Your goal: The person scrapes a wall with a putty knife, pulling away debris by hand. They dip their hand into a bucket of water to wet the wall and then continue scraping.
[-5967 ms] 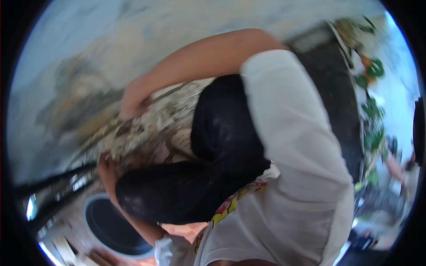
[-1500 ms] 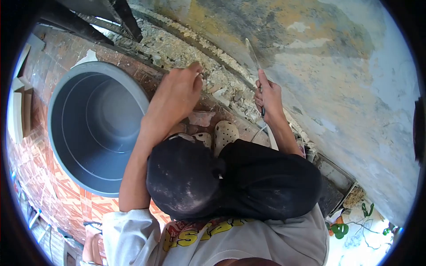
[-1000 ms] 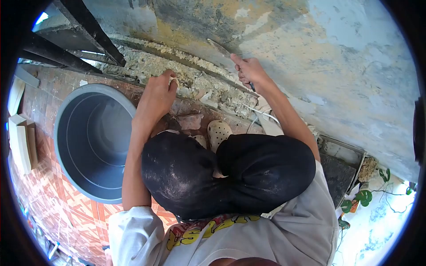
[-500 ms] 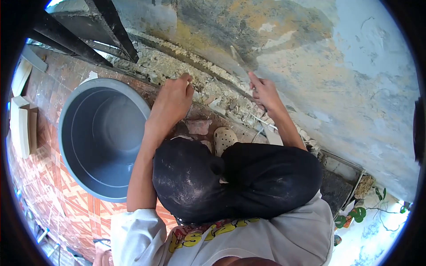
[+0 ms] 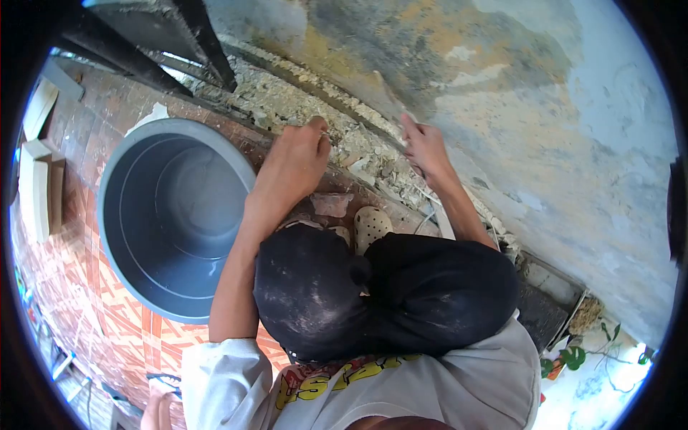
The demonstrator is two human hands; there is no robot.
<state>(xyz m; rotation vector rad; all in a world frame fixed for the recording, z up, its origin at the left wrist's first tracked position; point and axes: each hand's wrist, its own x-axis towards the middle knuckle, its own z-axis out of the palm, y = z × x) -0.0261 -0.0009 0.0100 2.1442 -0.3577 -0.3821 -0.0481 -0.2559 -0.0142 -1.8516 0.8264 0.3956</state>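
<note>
My left hand point(image 5: 297, 159) is closed, its thumb and fingers pinched together over the strip of crumbled plaster and rubble point(image 5: 344, 147) along the wall's foot. What lies between those fingertips I cannot make out. To the right, my right hand point(image 5: 430, 152) is wrapped round a slim long tool point(image 5: 387, 87), whose pale, narrow end points up and left in front of the wall point(image 5: 502, 129). Broken chips and dust fill the strip between both hands. A large grey tub point(image 5: 172, 222) stands on the floor just left of my left forearm.
Black metal legs point(image 5: 204, 43) rise at the upper left. A brick piece point(image 5: 332, 204) lies before my beige clog point(image 5: 371, 226). Pale stacked boards point(image 5: 39, 190) are at the far left. Another person's foot point(image 5: 161, 390) shows at lower left. A plant point(image 5: 572, 357) is at lower right.
The view has shifted slightly, so the tub and left hand appear further right. Both hands keep their closed grips close to the rubble strip.
</note>
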